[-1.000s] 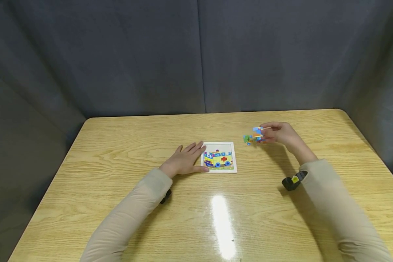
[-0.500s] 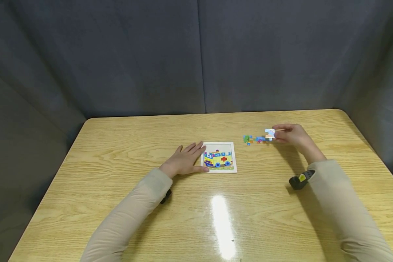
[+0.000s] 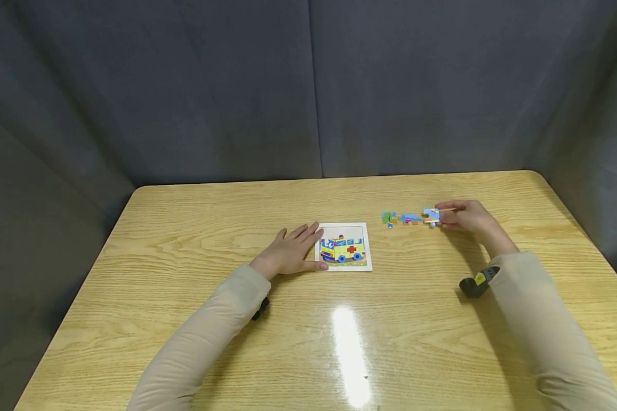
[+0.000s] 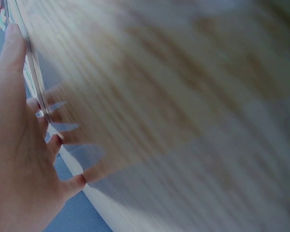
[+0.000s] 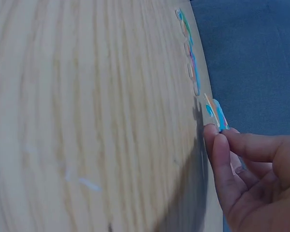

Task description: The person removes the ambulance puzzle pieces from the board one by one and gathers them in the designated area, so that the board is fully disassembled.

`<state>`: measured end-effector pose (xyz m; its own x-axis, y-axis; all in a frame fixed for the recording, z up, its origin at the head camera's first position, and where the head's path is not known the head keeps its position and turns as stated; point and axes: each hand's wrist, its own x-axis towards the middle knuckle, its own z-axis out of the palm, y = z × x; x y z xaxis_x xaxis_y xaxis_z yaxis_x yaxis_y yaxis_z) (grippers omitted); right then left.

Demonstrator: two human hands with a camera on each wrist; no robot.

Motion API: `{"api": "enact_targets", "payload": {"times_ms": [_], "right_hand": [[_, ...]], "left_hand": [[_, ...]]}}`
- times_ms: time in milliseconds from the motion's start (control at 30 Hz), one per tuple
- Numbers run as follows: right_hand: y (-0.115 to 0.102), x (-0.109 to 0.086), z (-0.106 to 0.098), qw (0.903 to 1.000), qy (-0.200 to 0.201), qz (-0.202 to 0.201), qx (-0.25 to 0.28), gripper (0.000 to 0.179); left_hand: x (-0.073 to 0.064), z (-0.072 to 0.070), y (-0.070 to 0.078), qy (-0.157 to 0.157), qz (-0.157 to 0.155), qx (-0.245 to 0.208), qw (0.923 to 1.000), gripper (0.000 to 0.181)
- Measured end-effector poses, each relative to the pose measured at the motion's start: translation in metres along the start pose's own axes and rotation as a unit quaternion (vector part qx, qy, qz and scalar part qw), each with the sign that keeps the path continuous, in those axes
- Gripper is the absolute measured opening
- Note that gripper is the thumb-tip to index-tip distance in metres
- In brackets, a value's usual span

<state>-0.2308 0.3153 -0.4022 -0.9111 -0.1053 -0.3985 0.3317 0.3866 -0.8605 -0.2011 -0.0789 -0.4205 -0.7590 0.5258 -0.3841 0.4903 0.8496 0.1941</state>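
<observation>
A puzzle board [image 3: 368, 246] with a white frame lies mid-table, showing a yellow ambulance with a red cross; its upper part is pale and bare. My left hand [image 3: 289, 254] rests with straight, spread fingers along the board's left edge, thumb at the lower left corner. In the left wrist view this hand [image 4: 19, 150] lies beside the board's thin edge. To the right of the board, my right hand [image 3: 470, 220] pinches a light-blue jigsaw piece [image 3: 430, 215] between thumb and fingertips. The right wrist view shows the piece [image 5: 215, 112] tilted, close over the table.
Left of the held piece, a green jigsaw piece [image 3: 389, 218] and a blue one with pink and orange [image 3: 410, 219] lie in a row. Grey curtains [image 3: 319, 114] stand behind the wooden table [image 3: 185, 228]. A black wrist camera [image 3: 474, 286] hangs under the right sleeve.
My right hand has moved right with the jigsaw piece, uncovering the blue piece on the table, and has come slightly lower in view. The left hand and the board have stayed put.
</observation>
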Motion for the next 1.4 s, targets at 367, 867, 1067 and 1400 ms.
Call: {"api": "enact_targets", "payload": {"times_ms": [367, 867, 1067, 1400], "right_hand": [[0.0041, 0.0002, -0.0011, 0.9998, -0.017, 0.007, 0.009, 0.055], [0.0039, -0.0014, -0.0032, 0.9996, -0.017, 0.010, -0.018, 0.054], [0.0031, -0.0017, -0.0028, 0.9994, -0.018, 0.013, -0.027, 0.054], [0.0007, -0.0020, -0.0011, 0.9981, -0.016, 0.000, -0.060, 0.051]], "left_hand": [[-0.0001, 0.0009, 0.0003, 0.005, -0.001, 0.000, 1.0000, 0.087], [-0.0003, -0.0002, 0.0004, 0.003, 0.001, -0.002, 1.0000, 0.087], [-0.0012, -0.0009, 0.0012, 0.002, -0.003, -0.002, 1.0000, 0.087], [-0.0014, -0.0002, 0.0013, 0.008, 0.001, 0.003, 1.0000, 0.086]]}}
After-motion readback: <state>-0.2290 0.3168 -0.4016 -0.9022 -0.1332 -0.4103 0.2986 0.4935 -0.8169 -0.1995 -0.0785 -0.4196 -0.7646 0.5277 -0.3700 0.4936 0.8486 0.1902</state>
